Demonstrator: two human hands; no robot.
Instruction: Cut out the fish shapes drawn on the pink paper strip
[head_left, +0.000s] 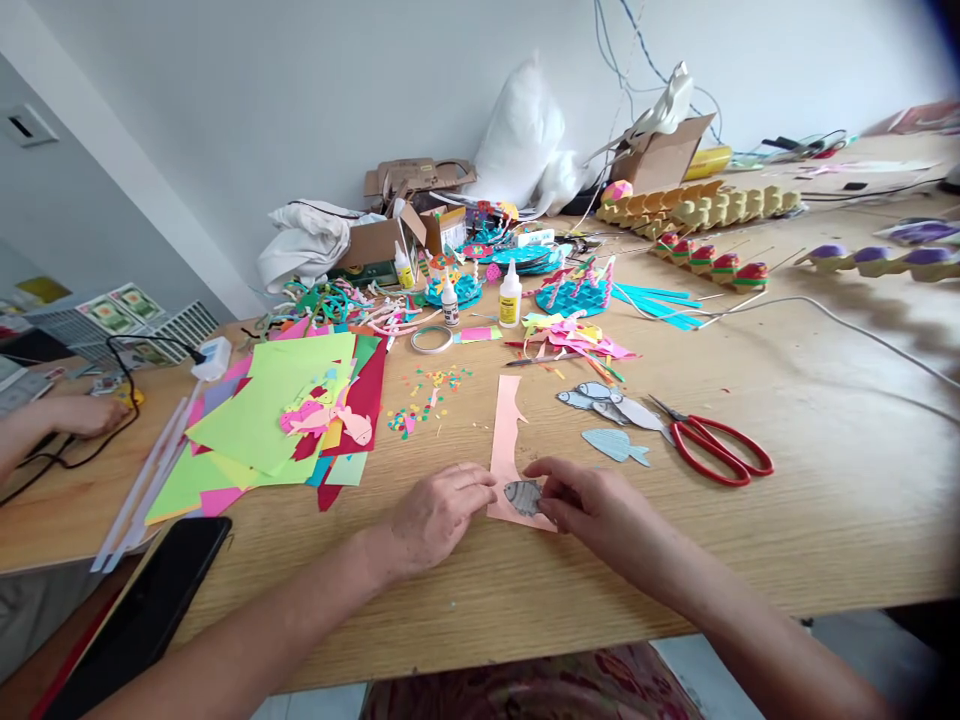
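A grey paper fish cutout (523, 497) with drawn stripes lies on the lower end of a salmon-pink paper strip (504, 432), whose right edge is cut jagged. My right hand (592, 503) pinches the fish at its tail end, thumb and forefinger closed. Fingers of my left hand (448, 510) rest stretched out along the strip's left edge. Further right lie a blue-grey fish cutout (613, 445) and a small pile of fish cutouts (604, 402). Beside them are scissors with red handles (720, 450), their blades touching the pile.
Coloured paper sheets (277, 400) are stacked at left, with pink fish cutouts (330, 420) on top. Glue bottles (510, 297), a tape roll (432, 340) and paper scraps (574, 335) stand behind. A phone (172, 590) lies front left. Another person's hand (97, 413) is at far left.
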